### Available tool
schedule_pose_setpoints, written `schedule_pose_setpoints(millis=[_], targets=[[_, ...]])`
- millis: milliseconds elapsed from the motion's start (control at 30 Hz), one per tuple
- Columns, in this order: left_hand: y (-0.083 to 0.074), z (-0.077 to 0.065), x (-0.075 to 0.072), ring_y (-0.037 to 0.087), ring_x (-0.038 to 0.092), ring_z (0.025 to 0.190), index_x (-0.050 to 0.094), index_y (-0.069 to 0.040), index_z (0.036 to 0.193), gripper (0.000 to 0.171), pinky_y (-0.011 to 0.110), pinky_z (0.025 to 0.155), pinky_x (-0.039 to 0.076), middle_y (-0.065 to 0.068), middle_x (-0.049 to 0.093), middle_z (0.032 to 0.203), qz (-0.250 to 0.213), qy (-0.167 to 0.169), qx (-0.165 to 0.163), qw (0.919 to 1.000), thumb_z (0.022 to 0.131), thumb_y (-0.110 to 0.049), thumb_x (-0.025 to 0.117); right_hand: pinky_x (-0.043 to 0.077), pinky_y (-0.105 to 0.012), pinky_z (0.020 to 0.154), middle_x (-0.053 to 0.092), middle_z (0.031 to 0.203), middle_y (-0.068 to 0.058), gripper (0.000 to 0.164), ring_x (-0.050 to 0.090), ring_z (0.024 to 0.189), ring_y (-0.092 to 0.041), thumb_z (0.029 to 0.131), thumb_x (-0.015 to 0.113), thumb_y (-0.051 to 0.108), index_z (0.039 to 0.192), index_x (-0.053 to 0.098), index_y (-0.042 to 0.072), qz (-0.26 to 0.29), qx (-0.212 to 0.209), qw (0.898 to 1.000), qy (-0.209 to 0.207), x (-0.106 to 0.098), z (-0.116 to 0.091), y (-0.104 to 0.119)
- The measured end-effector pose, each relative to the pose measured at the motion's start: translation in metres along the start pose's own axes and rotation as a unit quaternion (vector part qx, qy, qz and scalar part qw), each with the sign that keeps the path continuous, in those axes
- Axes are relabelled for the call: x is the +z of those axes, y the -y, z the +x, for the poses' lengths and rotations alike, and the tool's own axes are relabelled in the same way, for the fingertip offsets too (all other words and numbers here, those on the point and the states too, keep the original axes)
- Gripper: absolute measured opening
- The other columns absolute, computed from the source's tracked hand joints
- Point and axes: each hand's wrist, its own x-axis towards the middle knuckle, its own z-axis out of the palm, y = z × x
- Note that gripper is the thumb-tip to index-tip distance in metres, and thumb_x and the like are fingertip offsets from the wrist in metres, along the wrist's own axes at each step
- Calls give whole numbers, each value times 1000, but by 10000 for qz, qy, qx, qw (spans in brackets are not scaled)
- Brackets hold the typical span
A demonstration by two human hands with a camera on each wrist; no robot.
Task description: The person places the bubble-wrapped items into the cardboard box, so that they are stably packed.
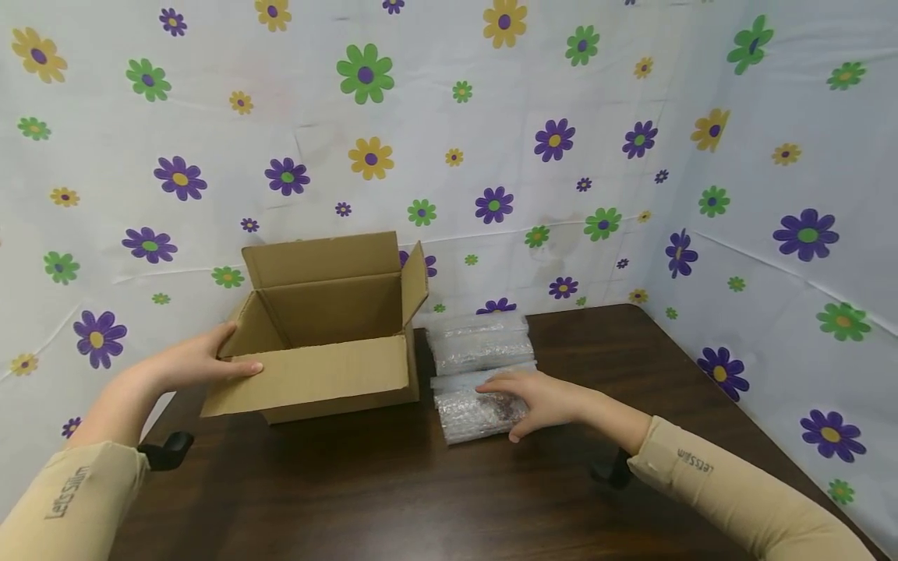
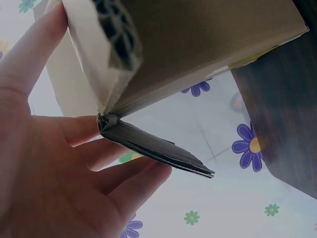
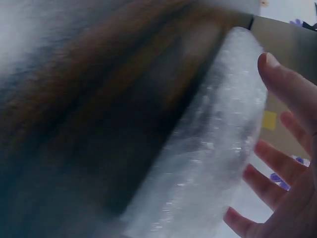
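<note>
Left fingers on corrugated box

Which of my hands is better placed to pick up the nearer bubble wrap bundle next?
Probably your right hand: it is at the nearer bubble wrap bundle, fingers spread. Your left hand holds the cardboard box on the side away from that bundle.

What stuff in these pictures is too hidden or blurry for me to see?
Bottom of the box: head view; its front flap is in the way.
Anything inside the bubble wrap: head view; too cloudy to tell.
Near edge of the table: head view; cut off below.
Any writing on the yellow patch: right wrist view; too small.
</note>
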Motion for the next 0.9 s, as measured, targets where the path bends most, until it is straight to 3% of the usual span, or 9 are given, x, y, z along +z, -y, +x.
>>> schedule_pose_setpoints(millis=[233, 433, 667, 900], targets=[[3, -1, 2, 64, 22, 128, 10, 21, 144, 102, 72, 99, 26, 47, 17, 143, 75, -70, -4, 9999, 90, -45, 65, 38, -59, 101, 44, 147, -8, 85, 42, 132, -29, 74, 85, 30, 147, 43, 24, -634, 91, 9979, -31, 10, -1, -7], [2, -1, 0, 64, 22, 128, 9, 21, 144, 102, 72, 99, 26, 47, 16, 143, 24, -70, 34, 10000, 90, -44, 65, 28, -66, 103, 44, 148, -7, 87, 40, 134, -28, 74, 85, 28, 148, 41, 27, -623, 216, 9978, -62, 14, 0, -9], [0, -1, -1, 63, 22, 128, 10, 21, 144, 102, 71, 99, 26, 47, 17, 143, 80, -95, 36, 9999, 90, -45, 65, 31, -72, 97, 46, 146, -7, 84, 42, 133, -29, 76, 83, 21, 148, 42, 28, -546, 179, 9981, -206, 18, 1, -11], [0, -1, 2, 64, 23, 127, 11, 22, 143, 102, 72, 99, 27, 48, 18, 142, 163, -125, -2, 9998, 89, -46, 65, 42, -60, 97, 49, 143, -1, 82, 45, 131, -25, 77, 82, 17, 147, 42, 29, -580, 95, 9979, -276, 24, 1, -16]])
